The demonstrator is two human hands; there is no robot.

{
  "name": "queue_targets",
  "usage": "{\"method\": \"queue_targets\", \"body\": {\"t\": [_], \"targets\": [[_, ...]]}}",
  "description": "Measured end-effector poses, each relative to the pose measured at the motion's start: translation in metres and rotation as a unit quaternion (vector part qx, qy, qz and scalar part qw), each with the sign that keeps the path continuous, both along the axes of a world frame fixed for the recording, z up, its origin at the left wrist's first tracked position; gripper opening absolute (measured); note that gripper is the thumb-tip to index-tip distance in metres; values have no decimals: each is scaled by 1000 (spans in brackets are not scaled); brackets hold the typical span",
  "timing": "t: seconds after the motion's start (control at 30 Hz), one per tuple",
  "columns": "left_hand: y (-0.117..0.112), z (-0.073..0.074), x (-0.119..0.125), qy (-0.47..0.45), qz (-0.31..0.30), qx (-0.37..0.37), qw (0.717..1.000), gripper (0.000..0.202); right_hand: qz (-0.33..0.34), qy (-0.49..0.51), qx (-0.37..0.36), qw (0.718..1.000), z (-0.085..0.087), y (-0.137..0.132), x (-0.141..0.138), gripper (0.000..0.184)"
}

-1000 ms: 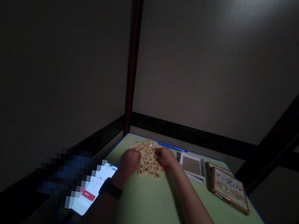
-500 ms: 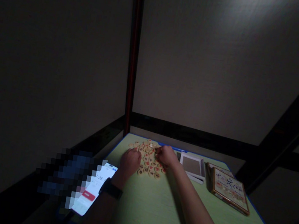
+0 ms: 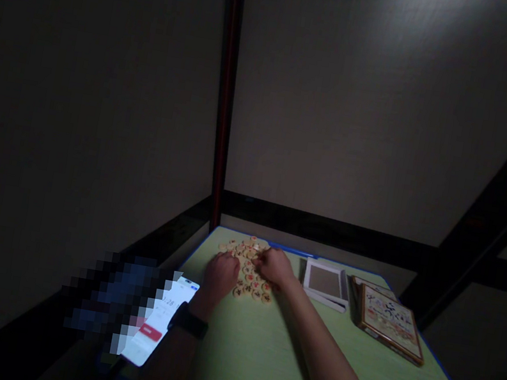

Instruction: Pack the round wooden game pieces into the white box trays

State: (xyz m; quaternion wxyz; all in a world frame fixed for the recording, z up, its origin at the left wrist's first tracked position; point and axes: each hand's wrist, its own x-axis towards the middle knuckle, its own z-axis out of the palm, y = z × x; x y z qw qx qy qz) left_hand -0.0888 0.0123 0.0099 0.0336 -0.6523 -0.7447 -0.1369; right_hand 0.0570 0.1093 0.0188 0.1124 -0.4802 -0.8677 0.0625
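Note:
A heap of several small round wooden game pieces (image 3: 250, 274) with red and black marks lies near the far end of a green table (image 3: 264, 360). My left hand (image 3: 220, 276), a dark watch on its wrist, rests curled at the heap's left edge. My right hand (image 3: 273, 264) lies over the right part of the heap with its fingers bent and pinched at a piece near the top. What either hand holds is too small and dim to make out.
A lit phone (image 3: 158, 323) lies at the table's left edge. A white open box (image 3: 324, 283) and a printed box lid (image 3: 390, 320) sit to the right of the heap. Dark walls and a wooden post (image 3: 225, 94) stand close behind the table.
My right hand has slid a little to the left across the top of the heap. My left hand has stayed in place.

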Motion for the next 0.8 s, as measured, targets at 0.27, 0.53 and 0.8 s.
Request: {"method": "queue_targets", "body": {"t": [0.27, 0.53, 0.8], "targets": [[2, -5, -2, -8, 3, 8, 1000, 29, 19, -2, -9, 1000, -4, 0, -1, 20], [1, -4, -1, -26, 21, 7, 999, 31, 31, 26, -42, 998, 6, 3, 2, 22], [1, -5, -2, -17, 22, 2, 1000, 30, 48, 26, -77, 996, 15, 3, 10, 29]]}}
